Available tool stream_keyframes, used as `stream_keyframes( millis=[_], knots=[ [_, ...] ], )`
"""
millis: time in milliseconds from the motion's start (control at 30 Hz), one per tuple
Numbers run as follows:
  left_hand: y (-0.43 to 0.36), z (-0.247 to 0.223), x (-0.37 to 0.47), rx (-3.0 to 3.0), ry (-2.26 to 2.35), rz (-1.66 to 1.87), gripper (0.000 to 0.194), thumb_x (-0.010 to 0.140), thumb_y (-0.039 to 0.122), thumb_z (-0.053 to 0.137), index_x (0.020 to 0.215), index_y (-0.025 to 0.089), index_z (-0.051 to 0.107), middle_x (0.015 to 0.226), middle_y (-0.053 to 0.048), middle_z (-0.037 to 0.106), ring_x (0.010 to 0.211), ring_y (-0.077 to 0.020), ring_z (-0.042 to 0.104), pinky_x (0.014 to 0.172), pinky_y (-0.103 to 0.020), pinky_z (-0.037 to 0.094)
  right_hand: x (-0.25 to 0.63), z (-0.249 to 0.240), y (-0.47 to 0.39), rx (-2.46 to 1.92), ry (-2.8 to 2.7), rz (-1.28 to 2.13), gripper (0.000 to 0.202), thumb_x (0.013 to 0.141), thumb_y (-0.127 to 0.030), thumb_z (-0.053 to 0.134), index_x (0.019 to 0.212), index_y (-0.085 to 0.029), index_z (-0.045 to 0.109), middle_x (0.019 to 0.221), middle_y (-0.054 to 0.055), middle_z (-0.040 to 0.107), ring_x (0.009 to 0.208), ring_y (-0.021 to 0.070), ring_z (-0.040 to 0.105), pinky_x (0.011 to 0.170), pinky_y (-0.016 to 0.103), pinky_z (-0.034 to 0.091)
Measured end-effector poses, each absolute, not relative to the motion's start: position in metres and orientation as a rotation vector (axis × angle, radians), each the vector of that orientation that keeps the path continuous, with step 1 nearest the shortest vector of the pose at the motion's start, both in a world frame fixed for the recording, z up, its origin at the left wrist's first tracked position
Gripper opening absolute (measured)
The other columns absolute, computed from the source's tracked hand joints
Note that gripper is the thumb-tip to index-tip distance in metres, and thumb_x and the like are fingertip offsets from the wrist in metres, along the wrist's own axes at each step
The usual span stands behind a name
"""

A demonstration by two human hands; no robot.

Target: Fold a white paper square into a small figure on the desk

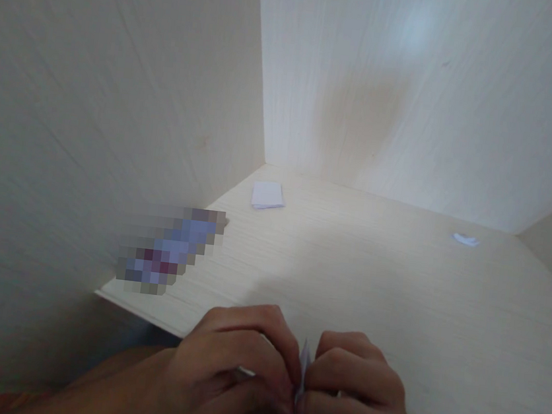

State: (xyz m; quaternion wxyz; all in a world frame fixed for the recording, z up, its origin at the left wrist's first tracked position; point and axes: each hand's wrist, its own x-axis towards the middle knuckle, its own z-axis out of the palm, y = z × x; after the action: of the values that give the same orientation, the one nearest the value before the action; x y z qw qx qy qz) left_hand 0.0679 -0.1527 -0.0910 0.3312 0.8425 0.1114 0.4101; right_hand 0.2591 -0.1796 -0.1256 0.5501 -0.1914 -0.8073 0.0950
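Close to the table's near edge, a small piece of white paper [305, 360] stands on edge between my two hands. My left hand [244, 356] pinches it from the left with curled fingers, and a bit of white also shows inside that hand's curl. From the right, my right hand [360, 383] grips the same paper, its fingers bent and pressed together. The fingertips of both hands nearly meet at the paper. Most of the paper is hidden behind the fingers, so its full shape cannot be made out.
A small stack of square white paper [267, 195] lies near the back left corner of the pale wooden table [359, 263]. At the far right lies a small white scrap [465, 240]. A blurred-out blue and red item [171, 248] rests along the left panel [120, 83]. Panels enclose the table.
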Motion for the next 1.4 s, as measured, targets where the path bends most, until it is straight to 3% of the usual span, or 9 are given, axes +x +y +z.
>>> stream_keyframes(
  millis=[200,433,767,1067,1400],
  knots=[
    [-0.153,-0.094,0.068,2.213,0.307,1.168,0.01,0.096,0.014,0.057,0.097,0.018,0.066,0.09,-0.007,0.07,0.081,-0.0157,0.068,0.071,-0.025,0.059,0.256,-0.125,-0.179,-0.469,-1.829,0.177,0.012,0.086,-0.011,0.055,0.079,-0.02,0.059,0.06,-0.001,0.061,0.048,0.0099,0.045,0.048,0.026,0.036],
    [-0.157,-0.1,0.072,2.192,0.306,1.246,0.016,0.09,0.015,0.064,0.105,0.018,0.069,0.093,-0.009,0.069,0.081,-0.0184,0.068,0.07,-0.03,0.059,0.257,-0.124,-0.176,-0.48,-1.853,0.193,0.013,0.078,-0.007,0.055,0.079,-0.02,0.056,0.06,-0.001,0.062,0.048,0.0101,0.044,0.048,0.026,0.037],
    [-0.154,-0.102,0.073,2.359,0.299,1.28,0.048,0.07,-0.008,0.061,0.113,0.014,0.066,0.101,-0.011,0.069,0.088,-0.0199,0.065,0.073,-0.033,0.06,0.255,-0.118,-0.177,-0.519,-1.754,0.215,0.021,0.069,-0.001,0.056,0.078,-0.019,0.056,0.061,-0.001,0.061,0.051,0.0098,0.051,0.05,0.024,0.042],
    [-0.157,-0.119,0.081,2.239,0.51,1.425,0.042,0.077,-0.009,0.06,0.11,0.015,0.066,0.098,-0.008,0.067,0.087,-0.0168,0.065,0.069,-0.029,0.058,0.253,-0.124,-0.173,-0.631,-1.662,0.203,0.032,0.07,0.0,0.065,0.097,-0.016,0.063,0.076,0.003,0.064,0.061,0.0128,0.057,0.053,0.026,0.048],
    [-0.153,-0.129,0.087,2.191,0.709,1.565,0.032,0.078,-0.005,0.063,0.101,0.017,0.067,0.097,-0.007,0.066,0.088,-0.0185,0.064,0.072,-0.033,0.056,0.254,-0.127,-0.168,-0.711,-1.684,0.135,0.023,0.076,-0.002,0.068,0.095,-0.016,0.069,0.081,0.006,0.067,0.071,0.0157,0.062,0.061,0.029,0.053]
  ],
)
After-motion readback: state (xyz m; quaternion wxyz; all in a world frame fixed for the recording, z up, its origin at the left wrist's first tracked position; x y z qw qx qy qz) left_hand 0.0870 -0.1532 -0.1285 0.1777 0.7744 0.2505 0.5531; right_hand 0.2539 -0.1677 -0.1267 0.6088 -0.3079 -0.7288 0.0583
